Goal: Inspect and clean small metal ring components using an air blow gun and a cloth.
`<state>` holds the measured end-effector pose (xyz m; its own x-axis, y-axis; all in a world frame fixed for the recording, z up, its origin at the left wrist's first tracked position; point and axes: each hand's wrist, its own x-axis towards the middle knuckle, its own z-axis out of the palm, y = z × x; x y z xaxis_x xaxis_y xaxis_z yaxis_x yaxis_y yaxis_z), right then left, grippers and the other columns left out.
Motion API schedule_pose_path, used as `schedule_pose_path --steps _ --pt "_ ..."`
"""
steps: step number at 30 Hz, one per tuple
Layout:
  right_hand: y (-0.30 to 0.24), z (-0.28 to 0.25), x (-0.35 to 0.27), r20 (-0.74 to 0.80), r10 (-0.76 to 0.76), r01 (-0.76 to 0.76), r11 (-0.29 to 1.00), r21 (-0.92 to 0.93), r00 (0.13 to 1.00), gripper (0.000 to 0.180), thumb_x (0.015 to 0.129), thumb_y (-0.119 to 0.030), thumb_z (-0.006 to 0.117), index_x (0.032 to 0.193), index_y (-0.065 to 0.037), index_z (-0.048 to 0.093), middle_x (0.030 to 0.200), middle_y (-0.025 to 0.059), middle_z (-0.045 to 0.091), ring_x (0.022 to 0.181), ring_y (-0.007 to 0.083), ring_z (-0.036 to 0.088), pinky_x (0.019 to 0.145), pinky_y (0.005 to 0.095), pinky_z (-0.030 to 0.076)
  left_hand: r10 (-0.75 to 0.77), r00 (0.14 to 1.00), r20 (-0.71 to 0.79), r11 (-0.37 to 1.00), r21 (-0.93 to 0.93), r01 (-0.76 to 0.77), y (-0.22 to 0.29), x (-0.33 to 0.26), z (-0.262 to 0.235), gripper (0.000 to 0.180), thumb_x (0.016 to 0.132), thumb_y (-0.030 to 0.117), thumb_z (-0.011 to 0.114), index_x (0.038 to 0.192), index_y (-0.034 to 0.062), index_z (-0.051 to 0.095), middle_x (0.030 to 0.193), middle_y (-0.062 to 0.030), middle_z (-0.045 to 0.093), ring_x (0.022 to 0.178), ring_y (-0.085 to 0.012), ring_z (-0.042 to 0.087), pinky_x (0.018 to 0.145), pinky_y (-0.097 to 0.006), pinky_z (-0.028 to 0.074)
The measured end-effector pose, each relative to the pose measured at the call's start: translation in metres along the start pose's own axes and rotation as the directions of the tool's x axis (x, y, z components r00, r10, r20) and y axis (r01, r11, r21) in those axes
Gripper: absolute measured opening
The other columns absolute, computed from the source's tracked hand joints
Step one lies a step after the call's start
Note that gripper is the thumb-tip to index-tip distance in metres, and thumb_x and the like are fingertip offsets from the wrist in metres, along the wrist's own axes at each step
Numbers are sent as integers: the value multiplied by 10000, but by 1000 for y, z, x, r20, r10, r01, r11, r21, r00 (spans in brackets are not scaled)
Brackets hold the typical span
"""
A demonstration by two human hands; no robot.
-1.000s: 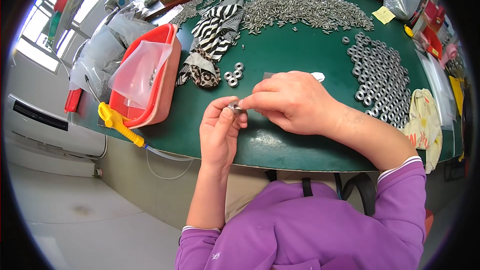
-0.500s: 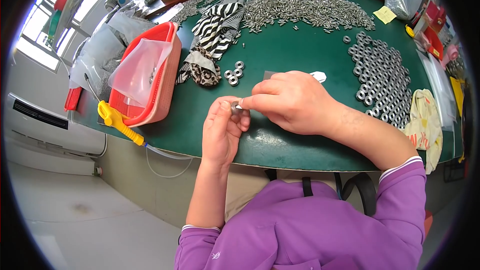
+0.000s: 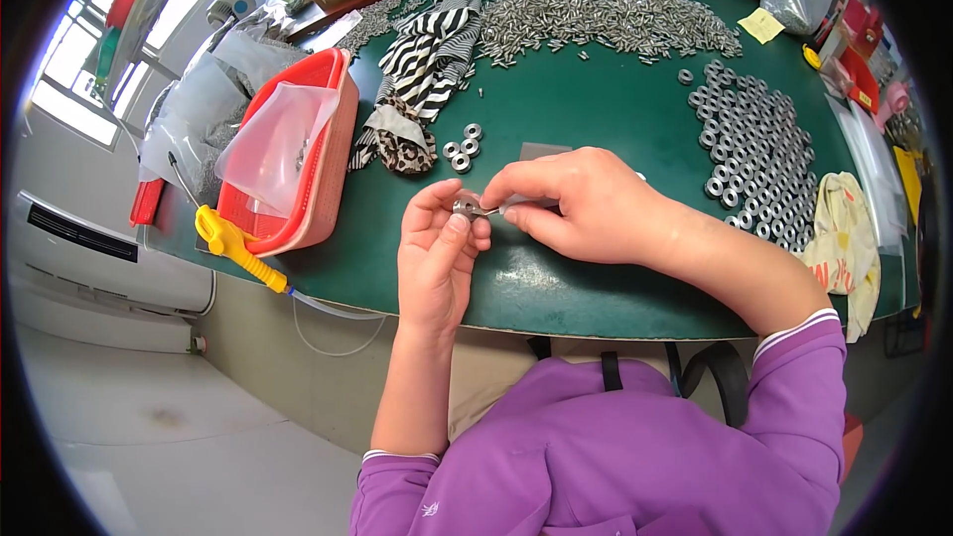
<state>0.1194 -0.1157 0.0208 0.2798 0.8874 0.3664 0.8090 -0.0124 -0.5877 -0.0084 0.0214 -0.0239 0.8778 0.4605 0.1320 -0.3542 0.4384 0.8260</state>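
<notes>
A small metal ring is pinched between the thumb and fingers of my left hand, above the table's near part. From the right, my right hand reaches over with its thumb and index finger closed on a thin metal piece. Its tip meets the ring's side; its exact kind does not show, as the fingers cover much of it. Just beyond my hands, a small cluster of finished-looking metal rings lies on the green table. Behind my right hand a flat grey piece is partly hidden.
Many metal rings cover the right side. A heap of small metal pins lies at the back. Striped cloth, a red basket and a yellow air gun are at left. A pale cloth hangs over the right edge.
My left hand has turned the ring, and its thumb has moved lower. My right fingers have drawn back slightly to the right, exposing the thin metal piece at the ring.
</notes>
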Motion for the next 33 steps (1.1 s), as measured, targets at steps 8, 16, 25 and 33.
schedule_pose_path --steps 8,16,25,33 --pt "3 5 1 -110 -239 225 966 -125 965 124 769 -146 597 891 -143 618 747 42 615 715 244 596 614 370 477 -32 996 82 999 -39 36 0 0 -5 213 942 189 464 1056 13 500 860 -63 543 658 -92 461 550 -193 387" --pt "14 6 2 -113 -436 381 865 -326 893 262 675 -68 632 927 -140 628 830 4 603 682 191 570 560 322 443 -139 986 88 989 -34 142 2 3 -8 290 949 313 443 980 32 505 737 -49 529 525 -82 398 462 -205 309" --pt "13 8 2 -95 -408 353 868 -350 908 232 693 -81 626 917 -143 625 833 7 607 687 191 578 561 321 456 -62 998 28 998 -22 62 -3 5 -4 238 961 258 419 1011 38 496 793 -49 531 618 -106 463 533 -219 375" --pt "7 5 2 -125 -158 149 985 -84 979 168 772 -113 612 939 -124 622 740 53 615 695 232 608 590 340 484 -62 998 20 998 9 62 0 2 1 181 939 161 464 1075 42 479 862 -69 541 657 -113 483 570 -223 397"
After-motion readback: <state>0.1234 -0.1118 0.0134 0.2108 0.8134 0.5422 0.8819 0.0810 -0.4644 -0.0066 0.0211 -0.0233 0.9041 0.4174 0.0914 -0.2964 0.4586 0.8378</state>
